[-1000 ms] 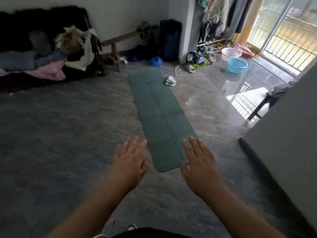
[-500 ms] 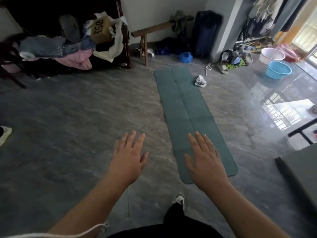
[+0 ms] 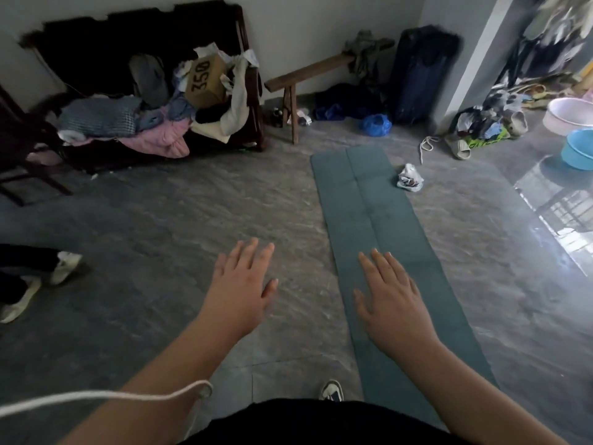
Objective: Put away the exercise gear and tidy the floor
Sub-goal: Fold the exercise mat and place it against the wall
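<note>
1. Drew nearer the mat (image 3: 378,216) since half a second ago; near end now at 6 o'clock.
2. Held left hand (image 3: 242,284) and right hand (image 3: 390,297) out, fingers straight, gripping nothing.
3. Judged as approach step; next, crouch and grip near end.
4. Lay flat, green, creased lengthwise, toward 12 o'clock.

A room with a grey marbled floor (image 3: 167,226) and a pale wall (image 3: 305,24) at the back. Against the wall stands a dark wooden sofa (image 3: 138,36) heaped with clothes and a cardboard box (image 3: 205,78). Beside it sits a narrow wooden bench (image 3: 308,72), then a dark suitcase (image 3: 420,69). A pale pillar (image 3: 471,59) rises on the right. Daylight gleams on the floor at right, near a blue basin (image 3: 577,149) and a white basin (image 3: 568,115).
</note>
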{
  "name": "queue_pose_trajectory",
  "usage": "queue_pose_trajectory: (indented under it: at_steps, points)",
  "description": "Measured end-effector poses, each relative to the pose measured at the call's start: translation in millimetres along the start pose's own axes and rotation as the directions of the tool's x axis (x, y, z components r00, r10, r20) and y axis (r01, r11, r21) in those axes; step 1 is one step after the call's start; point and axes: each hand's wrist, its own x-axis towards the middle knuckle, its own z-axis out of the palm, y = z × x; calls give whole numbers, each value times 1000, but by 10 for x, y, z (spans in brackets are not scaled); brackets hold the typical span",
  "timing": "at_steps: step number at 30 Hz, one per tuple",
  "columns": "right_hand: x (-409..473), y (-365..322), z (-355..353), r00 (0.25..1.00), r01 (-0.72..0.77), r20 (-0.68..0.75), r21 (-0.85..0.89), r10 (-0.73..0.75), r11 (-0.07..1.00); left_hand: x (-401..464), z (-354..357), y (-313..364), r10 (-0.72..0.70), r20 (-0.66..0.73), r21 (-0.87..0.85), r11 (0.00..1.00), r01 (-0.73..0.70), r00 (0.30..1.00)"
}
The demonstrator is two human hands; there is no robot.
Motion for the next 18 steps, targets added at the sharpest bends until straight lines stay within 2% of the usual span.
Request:
queue_pose_trajectory:
  at_steps: [6,9,14,18]
  points:
    - [1071,43,-95,998,-54,25,-8,54,999,1117,-91,-113,-1,34,-68,998,3,999]
    - [1593,66,-57,994,-98,36,-19,99,995,1731,-42,-269,45,65,-104,994,-38,997]
    - [2516,56,275,963,-270,0,19,270,963,3054,98,-638,179,97,-109,980,-168,979]
    - [3228,-96,413,884,-466,-1,77,468,881,4236,60,-874,327,208,-85,945,-316,922]
